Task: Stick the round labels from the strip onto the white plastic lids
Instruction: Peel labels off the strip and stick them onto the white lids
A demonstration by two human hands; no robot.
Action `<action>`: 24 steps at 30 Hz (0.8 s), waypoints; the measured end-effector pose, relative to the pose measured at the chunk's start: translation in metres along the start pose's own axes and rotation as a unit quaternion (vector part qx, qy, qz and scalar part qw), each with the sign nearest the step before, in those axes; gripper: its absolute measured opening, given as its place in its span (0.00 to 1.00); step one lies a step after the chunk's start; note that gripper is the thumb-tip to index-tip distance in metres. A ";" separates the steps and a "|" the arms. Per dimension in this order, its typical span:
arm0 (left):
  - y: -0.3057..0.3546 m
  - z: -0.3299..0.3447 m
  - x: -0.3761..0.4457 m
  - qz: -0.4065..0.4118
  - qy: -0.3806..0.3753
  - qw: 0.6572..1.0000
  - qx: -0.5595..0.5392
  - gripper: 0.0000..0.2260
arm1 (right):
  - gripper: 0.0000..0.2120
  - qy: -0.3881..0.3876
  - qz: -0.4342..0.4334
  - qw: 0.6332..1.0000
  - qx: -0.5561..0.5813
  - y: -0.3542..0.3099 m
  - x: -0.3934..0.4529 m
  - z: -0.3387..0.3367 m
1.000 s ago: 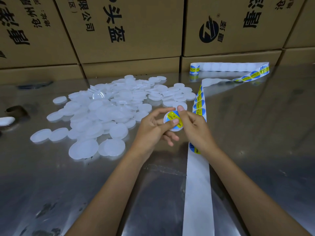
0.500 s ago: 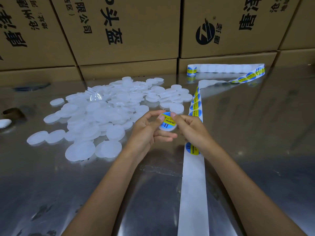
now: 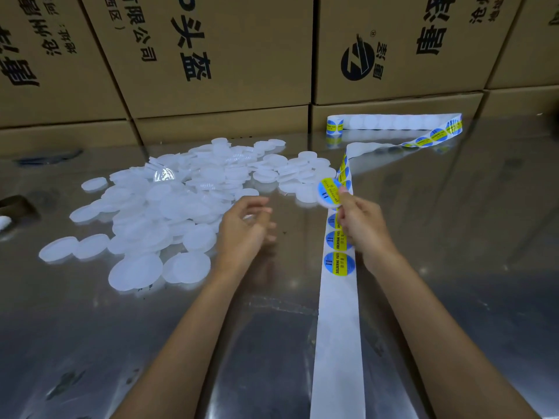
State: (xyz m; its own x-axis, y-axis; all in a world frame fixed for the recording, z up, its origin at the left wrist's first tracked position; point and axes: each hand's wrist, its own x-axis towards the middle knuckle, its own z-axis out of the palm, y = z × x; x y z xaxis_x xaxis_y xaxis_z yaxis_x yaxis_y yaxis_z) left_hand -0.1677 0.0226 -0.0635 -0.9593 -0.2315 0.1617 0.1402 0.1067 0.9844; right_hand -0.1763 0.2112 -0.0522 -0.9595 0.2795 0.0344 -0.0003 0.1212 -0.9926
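One labelled lid (image 3: pixel 329 192) pinched in my right hand (image 3: pixel 361 225), held just above the strip (image 3: pixel 337 328). My left hand (image 3: pixel 246 228) is relaxed, holding nothing, next to the pile of bare lids (image 3: pixel 181 201) on the tabletop (image 3: pixel 453 237). By my read, barely started: dozens unlabelled, plenty of labels left on the strip. Cardboard boxes (image 3: pixel 211 55) behind are closed, contents not visible.
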 end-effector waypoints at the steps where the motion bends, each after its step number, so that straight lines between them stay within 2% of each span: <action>1: -0.005 -0.002 0.004 0.046 0.038 0.994 0.096 0.10 | 0.24 0.032 0.033 0.998 0.040 0.000 0.004 -0.006; 3: -0.014 -0.008 0.008 0.114 0.055 0.958 0.257 0.12 | 0.21 0.080 0.093 0.984 0.126 0.003 0.011 -0.018; 6: -0.024 -0.014 0.016 0.135 0.026 0.900 0.414 0.18 | 0.19 0.119 0.155 0.952 0.234 0.011 0.022 -0.033; 9: -0.029 -0.015 0.021 0.105 0.003 0.852 0.513 0.22 | 0.18 0.126 0.183 0.919 0.326 0.014 0.027 -0.041; 11: -0.031 -0.015 0.023 0.101 -0.006 0.831 0.547 0.22 | 0.17 0.133 0.194 0.903 0.359 0.014 0.028 -0.043; 14: -0.033 -0.014 0.023 0.107 -0.005 0.827 0.552 0.19 | 0.15 0.141 0.210 0.887 0.385 0.014 0.027 -0.044; 18: -0.033 -0.015 0.023 0.132 0.010 0.847 0.514 0.14 | 0.13 0.140 0.220 0.882 0.393 0.014 0.027 -0.045; 20: -0.033 -0.015 0.023 0.135 0.012 0.856 0.500 0.11 | 0.13 0.133 0.213 0.893 0.374 0.014 0.027 -0.043; 24: -0.033 -0.015 0.022 0.135 0.003 0.873 0.469 0.04 | 0.11 0.118 0.164 0.947 0.249 0.011 0.024 -0.033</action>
State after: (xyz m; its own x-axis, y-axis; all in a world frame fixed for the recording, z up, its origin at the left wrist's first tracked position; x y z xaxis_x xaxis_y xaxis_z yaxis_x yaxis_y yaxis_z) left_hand -0.1899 -0.0009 -0.0911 -0.9206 -0.0812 0.3819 0.0948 0.9023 0.4205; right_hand -0.1902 0.2503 -0.0586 -0.8411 0.4364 -0.3194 0.0988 -0.4567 -0.8841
